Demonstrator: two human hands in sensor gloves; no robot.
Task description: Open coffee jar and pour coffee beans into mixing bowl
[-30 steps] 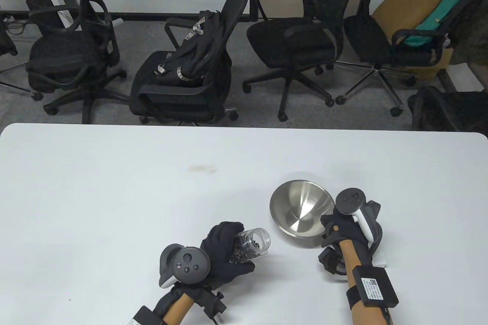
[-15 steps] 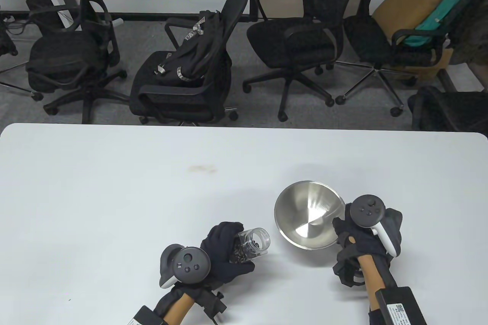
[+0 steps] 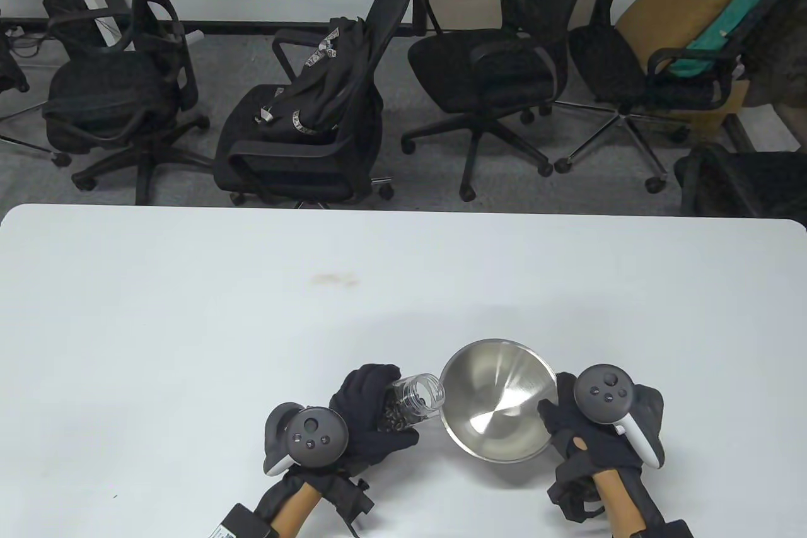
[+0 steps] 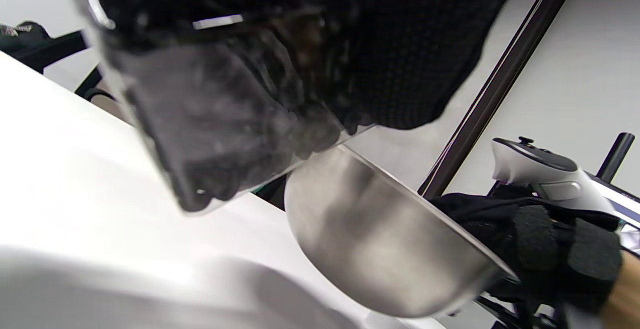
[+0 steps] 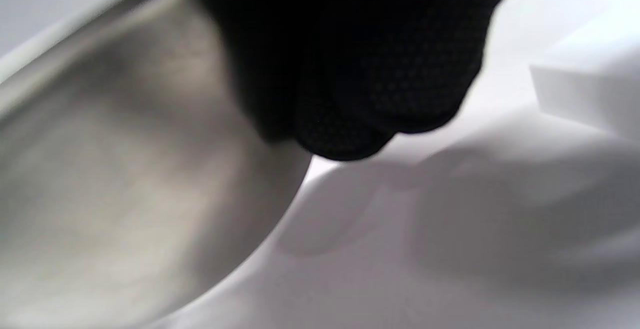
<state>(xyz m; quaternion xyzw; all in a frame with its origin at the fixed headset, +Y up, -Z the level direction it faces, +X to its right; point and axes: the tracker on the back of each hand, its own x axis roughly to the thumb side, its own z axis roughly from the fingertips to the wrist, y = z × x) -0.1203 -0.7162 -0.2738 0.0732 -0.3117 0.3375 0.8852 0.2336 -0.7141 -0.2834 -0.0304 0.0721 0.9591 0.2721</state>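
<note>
Bowl brought up to the open jar, ready for the pour.

The right hand (image 3: 592, 431) grips the near-right rim of the round stainless-steel mixing bowl (image 3: 498, 399) and has carried it, tilted toward the person, from farther back on the white table (image 3: 189, 311) to just beside the jar's mouth; half a second ago the two were clearly apart. The left hand (image 3: 372, 412) is wrapped around the clear plastic coffee jar (image 3: 413, 402), lidless and lying nearly on its side with the dark beans (image 3: 394, 417) settled toward its base. The left wrist view shows the bowl's rim (image 4: 400, 189) just under the jar. The bowl's inside looks bare, so no beans appear poured yet. Likely next: tip the jar's mouth down over the rim. A white block (image 5: 590, 89) lies beside the right hand.
</note>
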